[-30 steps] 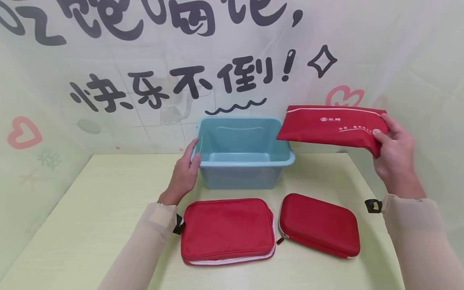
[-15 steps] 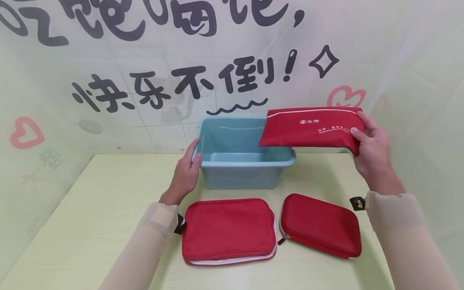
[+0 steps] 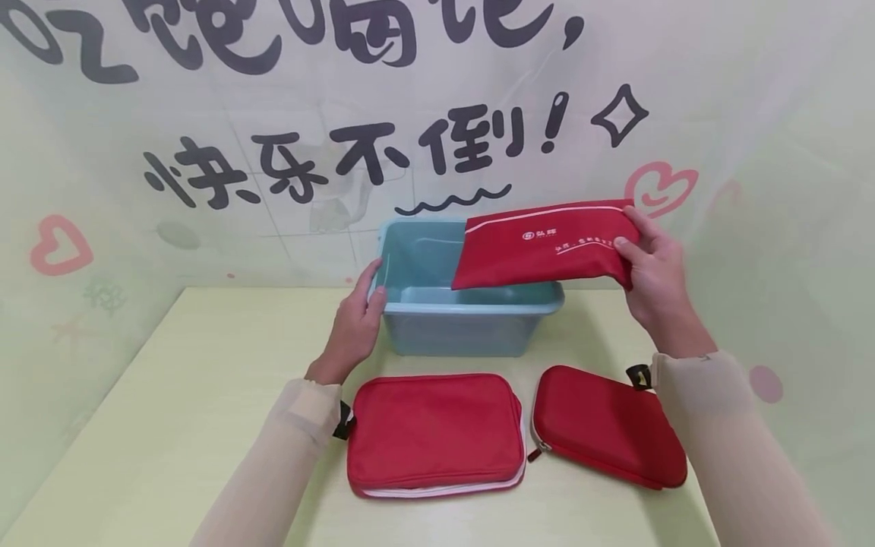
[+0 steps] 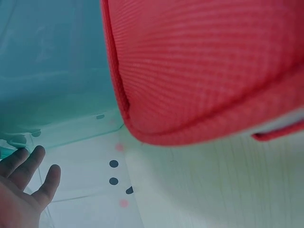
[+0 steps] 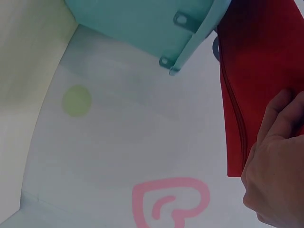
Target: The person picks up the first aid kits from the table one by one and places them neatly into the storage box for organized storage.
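My right hand (image 3: 656,273) pinches the right end of a flat red fabric pouch (image 3: 540,247) with white print and a white line. The pouch hangs tilted above the right part of a light blue plastic bin (image 3: 458,330). In the right wrist view, the curled fingers (image 5: 280,118) lie against the pouch (image 5: 256,61). At the bin's left rim, my left hand (image 3: 355,319) holds on with thumb and fingers. Seen from the left wrist, several fingertips (image 4: 35,159) reach the bin's edge (image 4: 52,114).
A red zip bag (image 3: 437,433) with a white edge lies in front of the bin. To its right is a red hard-shell zip case (image 3: 604,425), partly under my right forearm. The pale table (image 3: 205,380) meets a wall sheet (image 3: 273,91) with dark lettering.
The right hand has carried the red pouch leftward, from beside the bin to over its opening. My left hand keeps its place on the bin's rim.
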